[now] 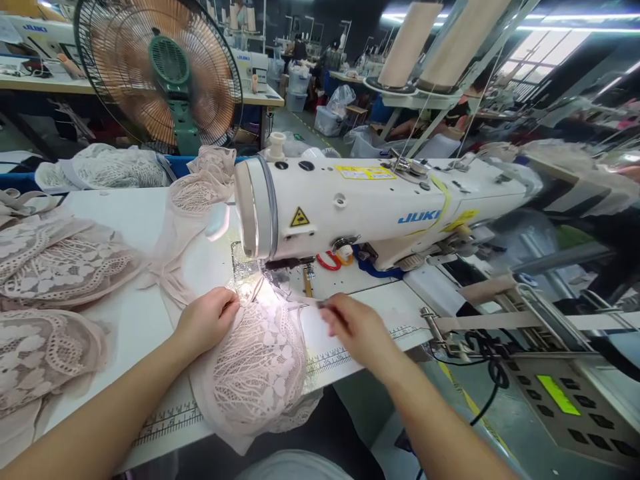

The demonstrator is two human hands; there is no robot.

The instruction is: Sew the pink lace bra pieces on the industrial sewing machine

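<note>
Under the head of the white sewing machine (350,207) lies a pale pink lace bra (250,373), its cup hanging over the table's front edge. My left hand (210,320) is closed, pinching the bra's upper edge just left of the lit needle area. To the right, my right hand (355,327) is curled around a small pointed metal tool (313,303), its thin tip pointing left over the lace. Its exact kind is hard to make out. The needle itself is hidden by the machine head and glare.
More lace bra pieces (65,260) lie at the left. Red-handled scissors (329,261) rest behind the needle area. A large fan (165,73) stands behind the table. At the right are a tape feeder (525,320) and a control panel (565,400).
</note>
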